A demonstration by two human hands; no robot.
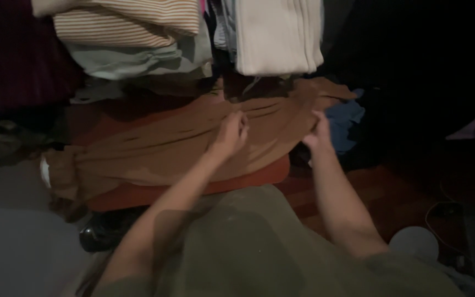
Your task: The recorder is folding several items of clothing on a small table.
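A long brown garment lies spread across a red-brown surface in front of me. My left hand rests on the middle of the brown cloth, fingers curled and pinching a fold. My right hand grips the cloth near its right end, beside a blue piece of fabric. The scene is dim and slightly blurred.
Behind the garment stand stacks of folded cloth: a striped pile, a pale green one and a cream pile. Dark maroon fabric fills the far left. A round white object and a cable lie at the lower right.
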